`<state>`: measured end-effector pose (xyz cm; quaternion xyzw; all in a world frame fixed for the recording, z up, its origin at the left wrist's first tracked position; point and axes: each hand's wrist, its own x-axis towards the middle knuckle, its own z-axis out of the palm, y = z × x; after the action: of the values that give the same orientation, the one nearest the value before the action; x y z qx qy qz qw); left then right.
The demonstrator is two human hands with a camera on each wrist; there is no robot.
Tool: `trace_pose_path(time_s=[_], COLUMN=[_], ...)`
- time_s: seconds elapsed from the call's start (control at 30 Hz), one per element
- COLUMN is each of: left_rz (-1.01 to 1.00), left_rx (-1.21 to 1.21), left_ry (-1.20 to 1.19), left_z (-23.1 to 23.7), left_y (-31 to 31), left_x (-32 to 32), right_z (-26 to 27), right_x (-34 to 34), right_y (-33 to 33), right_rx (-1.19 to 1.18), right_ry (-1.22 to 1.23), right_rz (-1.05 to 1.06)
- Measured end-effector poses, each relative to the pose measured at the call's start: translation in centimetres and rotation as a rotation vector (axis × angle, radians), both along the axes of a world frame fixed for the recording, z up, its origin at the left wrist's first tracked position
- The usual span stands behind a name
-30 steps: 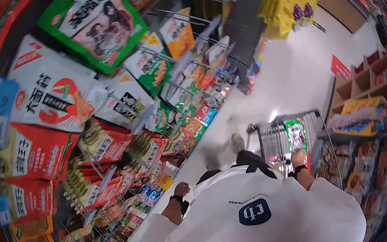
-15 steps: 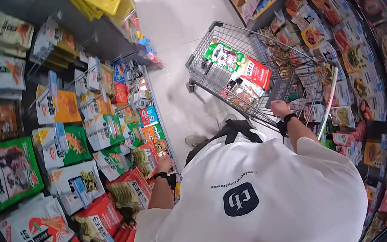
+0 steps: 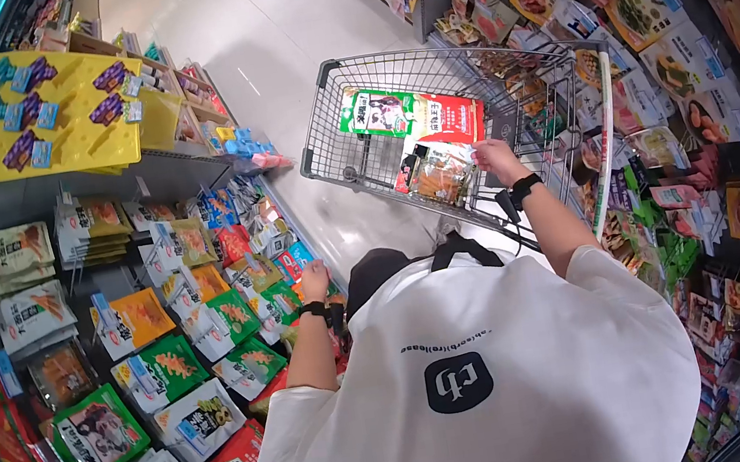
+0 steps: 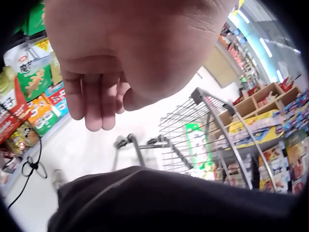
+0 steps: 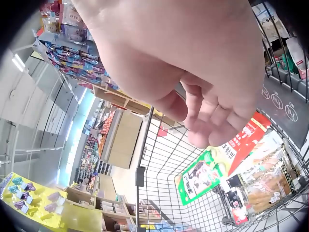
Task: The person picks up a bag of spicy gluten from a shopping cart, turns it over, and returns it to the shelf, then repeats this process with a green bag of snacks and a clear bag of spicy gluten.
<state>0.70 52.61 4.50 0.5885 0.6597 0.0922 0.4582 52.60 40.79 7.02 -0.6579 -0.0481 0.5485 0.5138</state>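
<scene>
Red pack [image 3: 460,117] in cart [image 3: 608,121] is seen just ahead of nearer, right hand [image 3: 498,162], loosely curled, 0 items held.

Loose white shirt [image 3: 544,368], dark trousers [image 4: 159,200]
I saw short sleeves [image 3: 622,284], a dark rounded-square badge [image 3: 459,382] with small lettering [image 3: 444,343] beside it, and a black band [image 3: 525,185] on each wrist.

Left hand [image 4: 125,55] just hangs loose, up and left of the cart [image 4: 224,139], snack bags [image 4: 36,83] farther left, dark fabric [image 4: 154,200] in front.
</scene>
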Motion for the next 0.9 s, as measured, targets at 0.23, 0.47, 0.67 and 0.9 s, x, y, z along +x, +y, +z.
trace_pose_path(time_s=[0.23, 0.47, 0.67, 0.9], left_rz=[-0.007, 0.020, 0.073, 0.416], left_rx=[-0.043, -0.294, -0.736, -0.930], left_ry=[-0.345, -0.487, -0.590, -0.737], left_z=[4.7, 3.4, -5.8, -17.2], left_y=[8.1, 15.3, 18.8, 20.2], left_x=[10.9, 21.6, 26.7, 32.5], right_z=[1.3, -0.3, -8.4, -14.0], right_x=[-0.3, -0.7, 0.0, -0.8], right_y=[4.6, 10.4, 17.1, 26.3], right_rx=[-0.016, -0.066, -0.106, -0.309], right_ry=[0.009, -0.214, -0.646, -0.735], right_rz=[0.032, 0.111, 0.357, 0.750])
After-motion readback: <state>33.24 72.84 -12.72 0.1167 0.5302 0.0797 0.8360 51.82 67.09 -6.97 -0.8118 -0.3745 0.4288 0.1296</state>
